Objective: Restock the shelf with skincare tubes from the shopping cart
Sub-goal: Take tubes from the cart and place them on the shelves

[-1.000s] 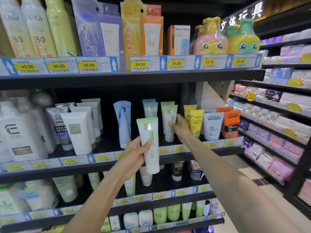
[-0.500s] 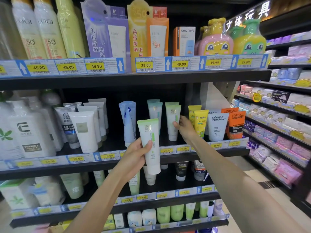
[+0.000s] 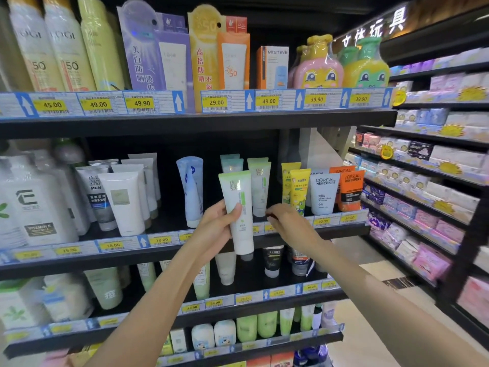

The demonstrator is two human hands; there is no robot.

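Overhead, dark shelf [image 3: 201,123]; left hand [image 3: 214,229] grips tube [image 3: 239,207].

right hand [image 3: 288,223] — fingertips motion-blurred

Left hand [image 3: 217,229] grips upright; right hand [image 3: 288,223] hangs loosely curled.

On the middle shelf [image 3: 330,231], a dark gap is lying open between the blue tube [image 3: 191,192] and the green-capped tubes [image 3: 260,186], wide enough for a hand. Yellow tubes [image 3: 297,189] are crowding the right side; white tubes [image 3: 123,200] are blocking the left. The shelf above [image 3: 185,123] is capping headroom.
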